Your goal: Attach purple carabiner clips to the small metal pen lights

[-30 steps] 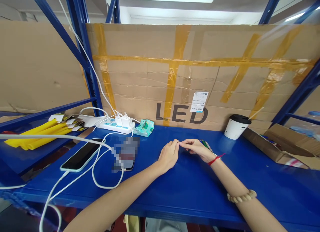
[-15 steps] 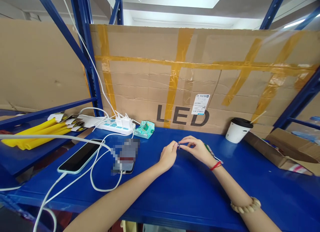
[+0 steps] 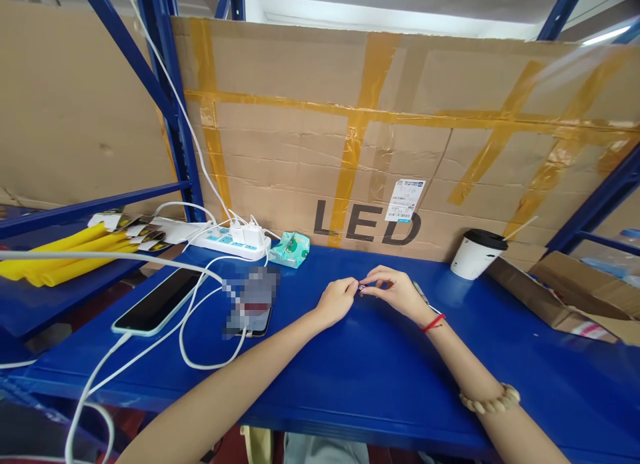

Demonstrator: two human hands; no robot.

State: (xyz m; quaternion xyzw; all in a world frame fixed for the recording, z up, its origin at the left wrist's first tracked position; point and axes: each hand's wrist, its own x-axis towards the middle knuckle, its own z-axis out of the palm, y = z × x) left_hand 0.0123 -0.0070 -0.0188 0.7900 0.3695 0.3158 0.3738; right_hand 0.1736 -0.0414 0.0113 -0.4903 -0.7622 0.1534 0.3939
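Observation:
My left hand (image 3: 337,302) is closed, thumb against the curled fingers, over the blue table (image 3: 345,384). Between its fingertips and those of my right hand (image 3: 393,292) is a small shiny object (image 3: 360,288), too small to name. The thumb and index finger of my right hand pinch at it from the right, its other fingers bent. A slim tool with a metal part (image 3: 434,309) lies partly hidden behind my right wrist.
Left of my hands lie a phone (image 3: 157,303), a blurred-out device with a cable, a power strip (image 3: 227,244) and a green packet (image 3: 291,249). A lidded cup (image 3: 473,256) and an open cardboard box (image 3: 560,311) stand right. Cardboard (image 3: 280,157) rises behind.
The view has tilted slightly downward. My hands stay together at the small object, with my right hand's fingers slightly shifted. More of the slim tool is hidden behind my right wrist.

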